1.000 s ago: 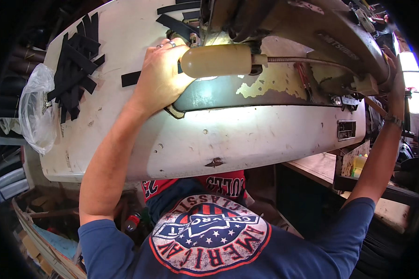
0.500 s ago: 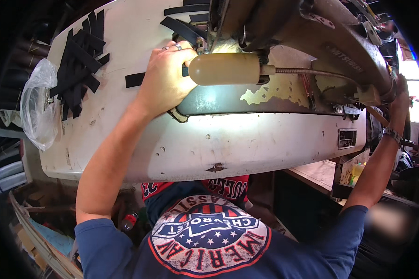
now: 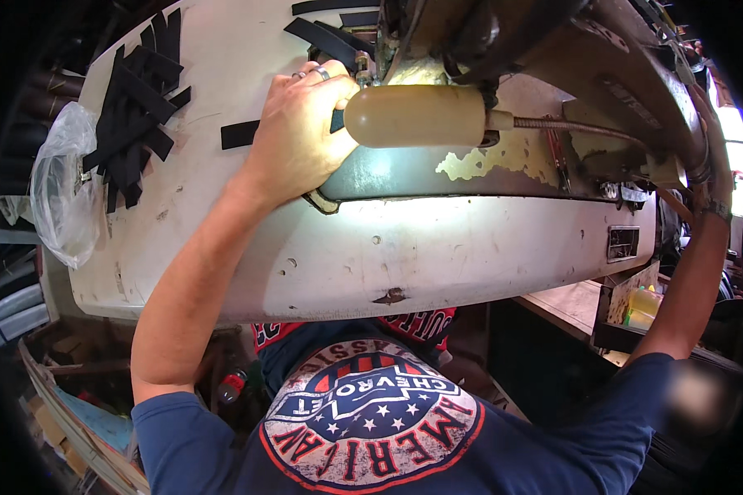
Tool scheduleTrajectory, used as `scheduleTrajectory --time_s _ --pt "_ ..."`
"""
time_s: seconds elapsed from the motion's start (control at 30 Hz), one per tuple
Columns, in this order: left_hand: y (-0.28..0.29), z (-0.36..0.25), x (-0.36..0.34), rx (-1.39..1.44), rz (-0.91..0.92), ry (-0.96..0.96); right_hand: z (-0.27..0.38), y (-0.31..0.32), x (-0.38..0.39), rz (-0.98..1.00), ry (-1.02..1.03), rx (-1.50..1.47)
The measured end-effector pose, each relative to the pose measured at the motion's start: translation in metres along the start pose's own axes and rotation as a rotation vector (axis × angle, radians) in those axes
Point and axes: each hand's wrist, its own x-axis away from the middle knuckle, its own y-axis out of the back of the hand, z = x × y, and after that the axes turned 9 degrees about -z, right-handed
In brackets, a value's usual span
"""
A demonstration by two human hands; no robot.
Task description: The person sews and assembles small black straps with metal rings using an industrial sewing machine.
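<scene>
Your left hand is palm-down by the front end of the sewing machine, knuckles bent, rings on the fingers (fingertips are hidden, so I can't tell if it's pinching something or just pressing). The black strip sticks out immediately left of that hand, flat on the white tabletop; its right end is hidden by the hand. A small dark green bit shows at your thumb side, too covered to identify. Just right of the thumb you've got the cream capsule-shaped lamp, on a flexible metal neck running off toward your right hand. Below and right of your left hand is the grey metal bed plate, brightly lit near the hand, paint flaked farther right. Well left of the same hand there's a loose heap of black strips, crossed over each other, with a clear plastic bag at the table edge past it. More black strips lie beyond your knuckles, close to the machine head. Your right hand is raised far right, at the machine's right end, bracelet on the wrist; fingers are poorly visible, so I can't tell whether it's gripping or only resting there.
</scene>
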Motion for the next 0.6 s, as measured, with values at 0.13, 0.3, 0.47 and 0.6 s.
scheduleTrajectory --time_s 0.13,0.3,0.47,0.6 --pt "-0.005 -0.002 -0.002 0.029 -0.031 -0.052 -0.004 0.031 0.023 -0.122 -0.196 -0.077" --pt "0.002 -0.005 -0.002 -0.02 0.113 0.056 0.059 -0.013 0.067 -0.259 -0.426 -0.209" --pt "0.006 -0.007 -0.003 -0.073 0.262 0.17 -0.02 0.027 0.055 -0.368 -0.608 -0.327" --pt "-0.003 -0.002 -0.002 0.014 0.0 -0.039 -0.105 0.065 0.037 -0.184 -0.056 0.027"
